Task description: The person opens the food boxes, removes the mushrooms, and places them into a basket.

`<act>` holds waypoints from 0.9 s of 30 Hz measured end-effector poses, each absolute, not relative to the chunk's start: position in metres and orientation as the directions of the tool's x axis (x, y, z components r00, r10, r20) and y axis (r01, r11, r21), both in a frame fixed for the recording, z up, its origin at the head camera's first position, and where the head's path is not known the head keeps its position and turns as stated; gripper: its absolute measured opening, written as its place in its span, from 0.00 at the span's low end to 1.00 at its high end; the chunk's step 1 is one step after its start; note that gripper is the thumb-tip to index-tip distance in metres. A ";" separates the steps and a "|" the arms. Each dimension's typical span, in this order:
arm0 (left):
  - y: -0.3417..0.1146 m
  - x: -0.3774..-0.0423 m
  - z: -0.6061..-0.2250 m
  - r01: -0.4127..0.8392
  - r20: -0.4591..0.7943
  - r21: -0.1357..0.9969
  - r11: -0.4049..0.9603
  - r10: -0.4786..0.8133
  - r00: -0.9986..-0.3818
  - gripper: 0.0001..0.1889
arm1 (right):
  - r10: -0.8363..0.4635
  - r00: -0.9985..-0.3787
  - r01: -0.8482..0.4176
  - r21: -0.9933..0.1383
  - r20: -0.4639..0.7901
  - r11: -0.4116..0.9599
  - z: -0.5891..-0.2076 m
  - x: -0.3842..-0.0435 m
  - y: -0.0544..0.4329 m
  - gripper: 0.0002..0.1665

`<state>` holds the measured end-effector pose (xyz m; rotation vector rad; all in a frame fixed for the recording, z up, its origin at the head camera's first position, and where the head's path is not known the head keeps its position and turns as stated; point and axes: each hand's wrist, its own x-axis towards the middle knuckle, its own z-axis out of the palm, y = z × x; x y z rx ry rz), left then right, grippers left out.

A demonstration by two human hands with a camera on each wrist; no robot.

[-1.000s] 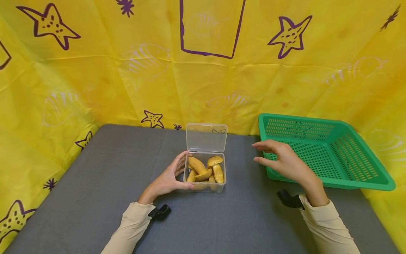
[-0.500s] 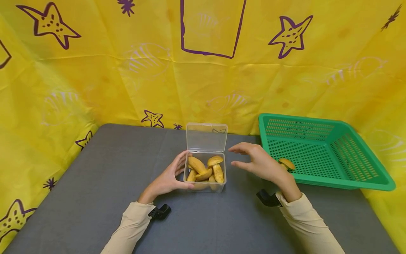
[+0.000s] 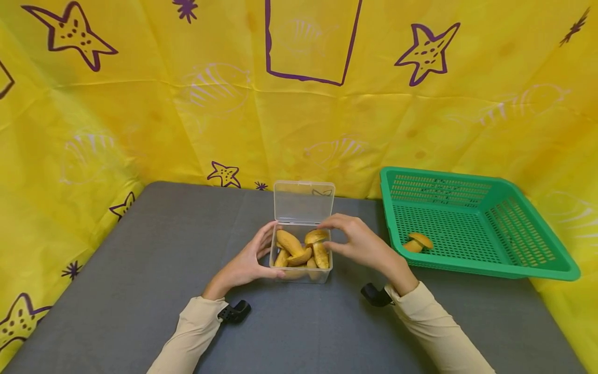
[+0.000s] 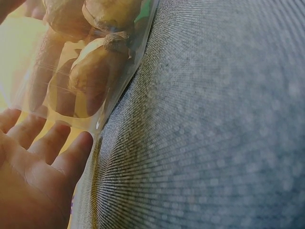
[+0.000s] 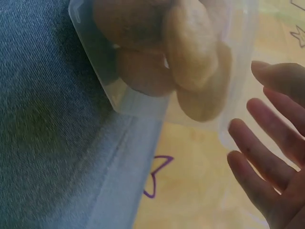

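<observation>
A clear plastic box (image 3: 302,277) stands on the grey table, its lid (image 3: 299,201) raised at the back. Several yellow-brown mushrooms fill it, one with its cap (image 3: 315,237) at the right side. My left hand (image 3: 247,264) holds the box's left side, thumb at the front corner and fingers farther back. In the left wrist view its fingertips (image 4: 84,143) lie along the clear wall. My right hand (image 3: 359,243) reaches over the box's right rim, fingers and thumb apart, near the right mushroom. The right wrist view shows these fingers (image 5: 248,143) spread beside the box, holding nothing.
A green perforated basket (image 3: 544,270) stands on the table at the right, with one mushroom (image 3: 419,240) in its near left corner. Yellow cloth (image 3: 299,124) with sea-creature drawings hangs behind and at the sides. Each wrist has a black strap-like piece (image 3: 235,311).
My right hand has moved left, from beside the green basket to over the box's right rim, uncovering the mushroom in the basket. My left hand and the box have stayed in place.
</observation>
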<state>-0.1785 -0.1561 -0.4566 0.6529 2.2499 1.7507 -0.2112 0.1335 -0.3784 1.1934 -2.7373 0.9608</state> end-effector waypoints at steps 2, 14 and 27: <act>-0.156 -0.179 -0.456 0.207 0.096 0.959 0.192 0.469 -0.878 0.59 | -0.670 -0.703 -0.676 -0.515 0.238 0.526 -0.381 -0.213 0.131 0.20; -0.157 -0.178 -0.456 0.199 0.088 0.960 0.198 0.461 -0.883 0.59 | -0.688 -0.693 -0.709 -0.381 0.216 0.594 -0.388 -0.212 0.113 0.18; -0.157 -0.179 -0.459 0.195 0.084 0.960 0.200 0.461 -0.883 0.61 | -0.706 -0.662 -0.747 -0.311 0.253 0.588 -0.387 -0.210 0.111 0.14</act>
